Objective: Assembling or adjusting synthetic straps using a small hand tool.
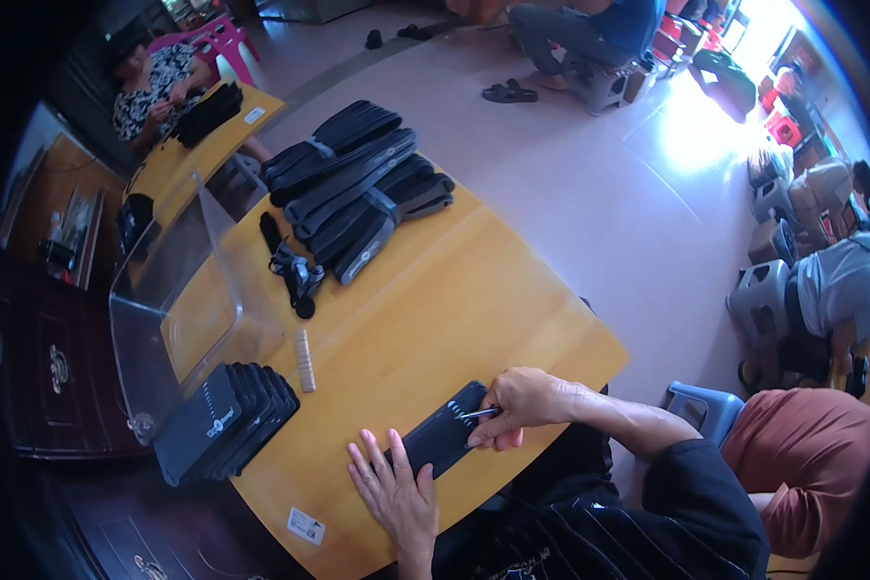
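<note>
A flat black rectangular panel (433, 443) lies on the yellow table near its front edge, with a row of small pale marks across its right part. My left hand (401, 495) rests flat with fingers spread, its fingertips and thumb about the panel's left end. My right hand (524, 398) is closed round a thin, pen-like metal tool (480, 414), whose tip points left onto the row of marks. The tool's other end is hidden in my fist. To the left stands a fanned stack of similar black panels (203, 440).
Bundled black straps (348, 179) lie at the table's far side, beside a small tangle of black straps (300, 277). A clear plastic bin (235, 304) and a ribbed beige strip (304, 360) are left of centre. Several people sit around; a blue stool (706, 411) is at right.
</note>
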{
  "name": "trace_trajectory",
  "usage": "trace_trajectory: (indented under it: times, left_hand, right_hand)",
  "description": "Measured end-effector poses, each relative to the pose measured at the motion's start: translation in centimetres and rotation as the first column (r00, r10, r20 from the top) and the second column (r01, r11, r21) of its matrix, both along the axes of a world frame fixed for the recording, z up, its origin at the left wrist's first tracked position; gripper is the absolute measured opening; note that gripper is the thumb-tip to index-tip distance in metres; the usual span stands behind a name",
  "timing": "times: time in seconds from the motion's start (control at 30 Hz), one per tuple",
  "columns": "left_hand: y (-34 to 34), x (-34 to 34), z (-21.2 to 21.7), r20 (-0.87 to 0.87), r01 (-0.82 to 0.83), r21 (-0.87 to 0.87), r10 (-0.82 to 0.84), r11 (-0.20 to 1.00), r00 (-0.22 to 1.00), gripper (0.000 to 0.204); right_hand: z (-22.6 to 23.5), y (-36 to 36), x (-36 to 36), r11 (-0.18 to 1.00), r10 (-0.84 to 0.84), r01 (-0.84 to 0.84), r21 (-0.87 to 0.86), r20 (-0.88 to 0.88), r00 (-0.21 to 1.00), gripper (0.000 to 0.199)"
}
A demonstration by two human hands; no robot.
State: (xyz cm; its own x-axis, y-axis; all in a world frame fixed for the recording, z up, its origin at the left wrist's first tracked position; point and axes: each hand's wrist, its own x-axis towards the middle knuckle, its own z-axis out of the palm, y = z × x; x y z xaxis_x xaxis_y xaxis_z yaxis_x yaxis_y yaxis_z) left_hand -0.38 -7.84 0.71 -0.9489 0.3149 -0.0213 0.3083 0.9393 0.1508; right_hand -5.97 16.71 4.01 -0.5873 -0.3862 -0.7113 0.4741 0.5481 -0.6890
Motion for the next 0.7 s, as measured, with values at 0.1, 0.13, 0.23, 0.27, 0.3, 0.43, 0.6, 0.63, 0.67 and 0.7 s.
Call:
trace_trajectory:
  times: [0.1, 0.13, 0.23, 0.27, 0.3, 0.43, 0.6, 0.63, 0.67, 0.7]
  left_hand:
    - [0.4, 0.0, -0.3, -0.018, 0.027, 0.029, -0.026, 0.999, 0.999, 0.059]
    - [0.6, -0.2, -0.6, -0.037, 0.036, 0.040, -0.034, 0.999, 0.999, 0.059]
    - [-0.2, -0.5, -2.1, -0.016, 0.076, 0.015, -0.075, 0.997, 0.997, 0.062]
    - [-0.6, -0.2, -2.2, -0.051, 0.039, -0.017, -0.040, 0.999, 0.998, 0.064]
    - [-0.8, 0.3, -1.9, -0.026, 0.083, 0.002, -0.083, 0.997, 0.996, 0.064]
    - [-0.1, 0.1, -1.4, -0.122, 0.044, -0.020, -0.046, 0.999, 0.991, 0.057]
    - [0.1, -0.1, -2.2, -0.167, 0.079, -0.015, -0.081, 0.997, 0.983, 0.059]
    - [-0.4, -0.2, -2.7, -0.163, 0.094, -0.021, -0.096, 0.995, 0.982, 0.059]
    - [-0.5, -0.3, -3.2, -0.269, 0.066, -0.114, -0.095, 0.991, 0.958, 0.059]
    - [-0.6, -0.3, -3.6, -0.375, 0.024, -0.200, -0.099, 0.979, 0.922, 0.059]
  right_hand:
    - [-0.2, 0.8, 1.1, 1.000, -0.006, 0.004, -0.023, -0.073, 0.997, 0.038]
    - [-0.2, 0.8, 1.0, 0.999, 0.032, -0.030, 0.019, -0.112, 0.993, 0.038]
    - [-1.8, 0.3, 1.7, 0.982, 0.137, -0.084, 0.169, -0.327, 0.935, 0.043]
    - [-1.8, -0.4, 1.7, 0.981, 0.134, -0.067, 0.181, -0.387, 0.912, 0.043]
    - [-2.0, -1.3, 1.5, 0.971, 0.167, -0.066, 0.231, -0.448, 0.878, 0.044]
    - [-1.4, -0.4, 1.9, 0.997, -0.046, 0.068, 0.043, -0.393, 0.918, 0.043]
    - [-2.0, -1.1, 2.7, 0.941, 0.073, 0.163, 0.297, -0.647, 0.759, 0.043]
    - [-1.7, -1.6, 3.2, 0.940, 0.058, 0.175, 0.292, -0.644, 0.762, 0.043]
    - [-1.2, -1.9, 3.7, 0.917, 0.114, 0.189, 0.351, -0.686, 0.718, 0.041]
    - [-1.0, -2.4, 4.0, 0.889, 0.176, 0.206, 0.408, -0.721, 0.670, 0.039]
